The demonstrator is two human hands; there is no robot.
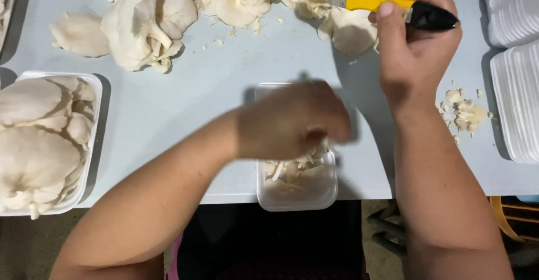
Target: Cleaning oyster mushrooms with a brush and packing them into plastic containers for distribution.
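We start at the clear plastic tray (297, 187), which sits at the near edge of the desk (213, 100), overhanging it slightly, right in front of us where both arms can reach it without stretching. Small pale mushroom pieces (292, 170) lie in it, and our left hand (292, 120) hangs just over its far half, fingers curled downward toward the contents; the hand is blurred, so we cannot tell whether it grips a piece or is merely closing. Our right hand (418, 38) is lifted toward the far edge of the desk and wrapped firmly around the black handle of a yellow brush (373, 0), with the thumb laid along the handle and the bristles pointing left over the mushrooms, a hold that seems to keep the tool ready yet out of the tray's way. Along the far edge lies a loose heap of white oyster mushrooms (151, 19), close enough to pick from. At the left edge stands a white foam tray (92, 89) already heaped with large caps. Crumbled trimmings (466, 111) are gathered near the right edge, beside stacked empty foam trays (519, 106).
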